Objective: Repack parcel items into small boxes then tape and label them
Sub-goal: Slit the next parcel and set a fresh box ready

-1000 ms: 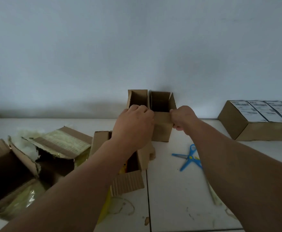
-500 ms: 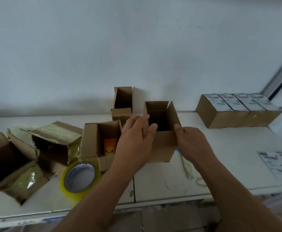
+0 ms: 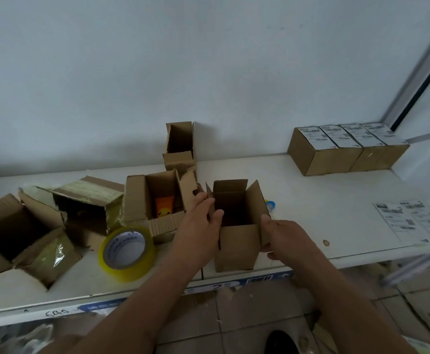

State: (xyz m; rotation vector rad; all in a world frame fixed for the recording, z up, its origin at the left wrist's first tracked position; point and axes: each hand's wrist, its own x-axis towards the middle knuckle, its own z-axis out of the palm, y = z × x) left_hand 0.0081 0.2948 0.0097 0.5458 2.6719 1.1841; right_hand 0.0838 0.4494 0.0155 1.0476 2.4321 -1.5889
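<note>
I am clasping the empty box [image 3: 237,241] between my left hand [image 3: 198,231] and right hand [image 3: 285,236], fingers curled on its sides, steadying it upright for filling.

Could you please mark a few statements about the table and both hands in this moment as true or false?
1. Both hands hold the small open box, left hand and right hand on opposite sides. True.
2. The held box is taped shut. False: its flaps stand open.
3. The orange item sits inside the box left of the held one. True.
4. The tape roll lies on the labelled boxes. False: it rests on the table, near the left forearm.
5. Label sheets lie at the table's right edge. True.
</note>
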